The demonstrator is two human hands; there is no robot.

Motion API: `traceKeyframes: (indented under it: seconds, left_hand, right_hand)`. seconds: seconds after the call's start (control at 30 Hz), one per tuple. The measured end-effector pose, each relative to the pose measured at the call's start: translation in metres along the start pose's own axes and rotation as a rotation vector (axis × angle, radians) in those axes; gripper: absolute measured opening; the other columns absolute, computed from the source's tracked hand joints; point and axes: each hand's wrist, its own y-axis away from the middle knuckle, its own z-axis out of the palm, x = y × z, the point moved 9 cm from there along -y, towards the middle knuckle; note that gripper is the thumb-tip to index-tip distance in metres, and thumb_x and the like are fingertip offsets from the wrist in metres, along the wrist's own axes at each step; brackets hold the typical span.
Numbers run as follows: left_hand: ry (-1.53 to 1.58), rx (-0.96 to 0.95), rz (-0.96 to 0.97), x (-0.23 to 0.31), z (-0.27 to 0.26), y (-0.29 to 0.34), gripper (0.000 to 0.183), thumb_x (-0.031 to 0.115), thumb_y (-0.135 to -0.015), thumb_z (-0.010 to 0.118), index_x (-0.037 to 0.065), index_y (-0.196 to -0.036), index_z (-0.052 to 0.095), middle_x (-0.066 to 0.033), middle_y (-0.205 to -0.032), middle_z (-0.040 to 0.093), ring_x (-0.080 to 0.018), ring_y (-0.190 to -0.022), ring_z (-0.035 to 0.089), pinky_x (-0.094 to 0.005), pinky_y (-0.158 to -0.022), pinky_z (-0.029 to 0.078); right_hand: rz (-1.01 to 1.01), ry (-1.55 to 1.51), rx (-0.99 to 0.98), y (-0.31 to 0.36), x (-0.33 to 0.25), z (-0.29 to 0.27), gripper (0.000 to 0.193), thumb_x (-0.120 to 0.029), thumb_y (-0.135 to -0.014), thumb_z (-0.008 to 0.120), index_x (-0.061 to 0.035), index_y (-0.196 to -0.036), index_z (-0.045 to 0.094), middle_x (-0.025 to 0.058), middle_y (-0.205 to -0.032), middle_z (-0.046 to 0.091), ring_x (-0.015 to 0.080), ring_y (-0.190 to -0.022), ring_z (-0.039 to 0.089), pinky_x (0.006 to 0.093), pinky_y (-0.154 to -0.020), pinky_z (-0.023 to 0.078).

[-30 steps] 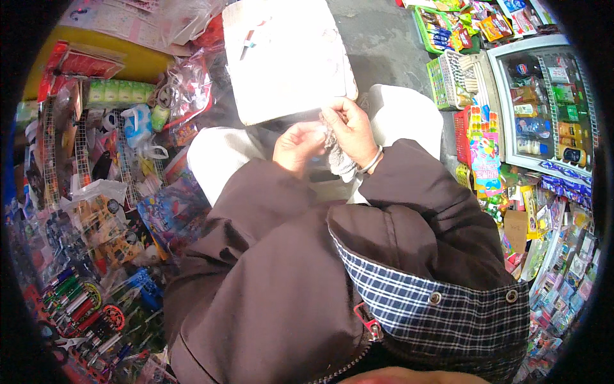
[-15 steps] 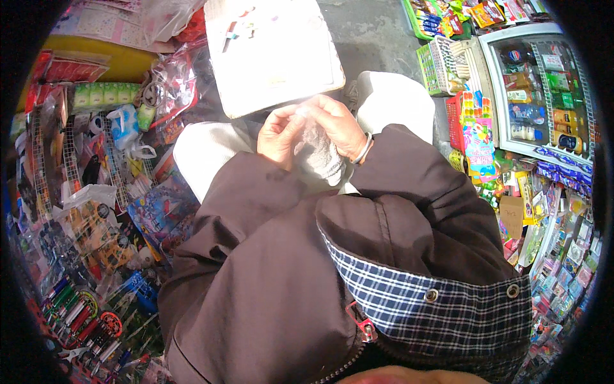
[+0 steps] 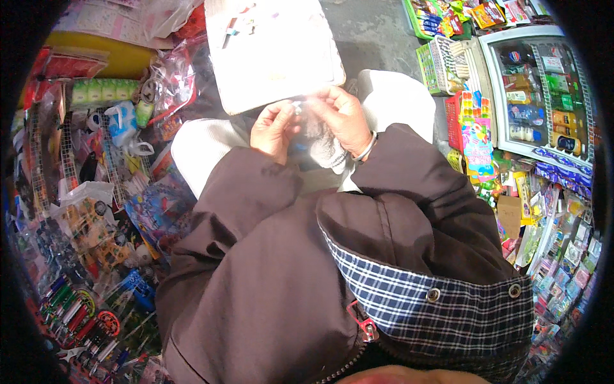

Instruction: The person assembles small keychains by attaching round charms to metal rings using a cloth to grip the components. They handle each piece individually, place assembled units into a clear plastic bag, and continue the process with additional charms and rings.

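Above my lap, my left hand [image 3: 272, 133] is closed in a pinch, with a small whitish bit [image 3: 297, 109] at its fingertips. My right hand [image 3: 347, 123], a light band round its wrist, is curled over a grey, fuzzy fabric bundle [image 3: 326, 152] and seems to grip its upper end. Motion blurs the right thumb and forefinger. A hazy, see-through sheen, perhaps clear plastic, lies round the bundle between the hands. Just beyond them stands a white board-like top [image 3: 275, 61], brightly sunlit, with a few small scraps [image 3: 231, 29] on it.
Packaged goods and wire racks [image 3: 112, 157] crowd the left side. At right stand a glass-fronted case of bottles [image 3: 537, 96], a green-and-white basket [image 3: 438, 67] and a red basket [image 3: 455, 121]. Grey floor [image 3: 371, 38] shows beyond the white top.
My hands, earlier together at the fingertips, have drawn slightly apart. The grey bundle has shifted a little to the right with my right hand, and the whitish bit now shows at my left fingertips.
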Motion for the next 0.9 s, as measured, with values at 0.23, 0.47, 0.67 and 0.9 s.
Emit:
traceKeyframes:
  seconds: [0.23, 0.47, 0.67, 0.9]
  left_hand:
    - [-0.216, -0.074, 0.062, 0.007, 0.008, 0.004, 0.018, 0.003, -0.084, 0.068, 0.001, -0.102, 0.066, -0.0046, -0.093, 0.068, -0.0089, -0.080, 0.061, -0.0226, -0.074, 0.050]
    - [-0.439, -0.167, 0.119, 0.020, 0.014, 0.008, 0.021, 0.003, -0.083, 0.069, 0.003, -0.104, 0.066, -0.0030, -0.088, 0.067, -0.0087, -0.072, 0.059, -0.0233, -0.067, 0.048]
    - [-0.466, -0.261, 0.060, 0.013, 0.022, 0.012, 0.019, 0.002, -0.086, 0.065, 0.002, -0.105, 0.066, -0.0038, -0.088, 0.066, -0.0110, -0.074, 0.061, -0.0246, -0.069, 0.049]
    - [-0.153, -0.100, -0.072, 0.009, 0.012, 0.006, 0.029, 0.008, -0.087, 0.065, 0.003, -0.115, 0.060, -0.0054, -0.098, 0.064, -0.0167, -0.086, 0.063, -0.0278, -0.073, 0.050]
  right_hand:
    - [-0.209, 0.295, 0.049, 0.004, -0.011, 0.005, 0.012, -0.011, -0.088, 0.062, 0.0007, -0.089, 0.062, 0.0066, -0.083, 0.066, 0.0109, -0.075, 0.061, 0.0258, -0.067, 0.049]
    - [-0.356, 0.509, 0.051, 0.008, -0.024, 0.006, 0.010, -0.010, -0.086, 0.063, -0.0008, -0.088, 0.063, 0.0086, -0.080, 0.065, 0.0138, -0.071, 0.062, 0.0276, -0.064, 0.048]
    - [-0.131, 0.251, 0.003, 0.002, -0.011, 0.001, 0.015, -0.013, -0.089, 0.062, 0.0028, -0.090, 0.062, 0.0058, -0.078, 0.064, 0.0094, -0.066, 0.060, 0.0237, -0.059, 0.047]
    - [0.097, -0.171, 0.004, -0.003, -0.007, -0.005, 0.017, -0.007, -0.090, 0.058, 0.0047, -0.102, 0.060, 0.0080, -0.088, 0.065, 0.0116, -0.074, 0.062, 0.0236, -0.065, 0.050]
